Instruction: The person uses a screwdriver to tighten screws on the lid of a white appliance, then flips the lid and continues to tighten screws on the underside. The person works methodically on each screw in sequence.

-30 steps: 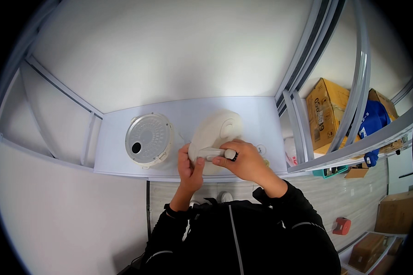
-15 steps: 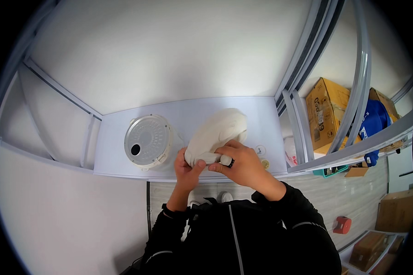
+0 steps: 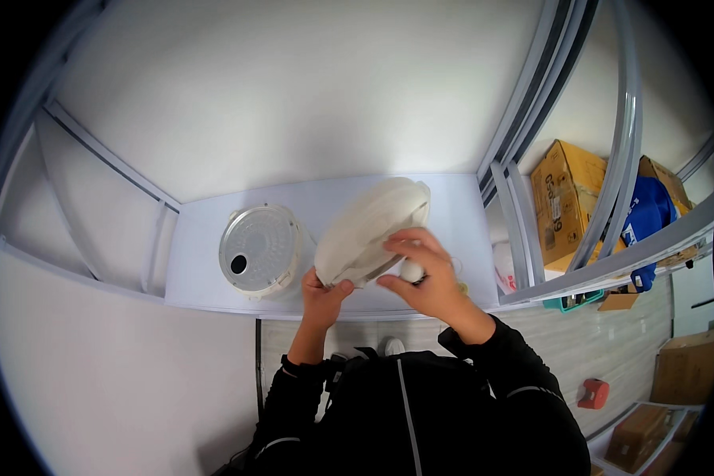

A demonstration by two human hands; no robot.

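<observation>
A large white bowl-shaped cover (image 3: 370, 226) is tilted on edge above the bench, its dark hollow side turned to the right. My left hand (image 3: 324, 301) grips its lower left rim, with the thumb in front. My right hand (image 3: 432, 278) is at the cover's hollow side, its fingertips near the inner edge. Between its thumb and palm sits a small white rounded piece (image 3: 411, 271); its kind is unclear. To the left stands a round white appliance body (image 3: 292, 258) with a silver, patterned metal disc (image 3: 262, 238) on top, which has a black round spot.
The pale bench (image 3: 198, 278) has a wall behind it and metal frame posts on both sides. At right are a yellow-brown carton (image 3: 567, 194), a blue bag (image 3: 646, 214) and a teal tray (image 3: 575, 301). A red stool (image 3: 593, 393) stands on the floor.
The cover has turned so that more of its hollow side shows. My right hand has come away from its lower edge, moving right with the small white piece.
</observation>
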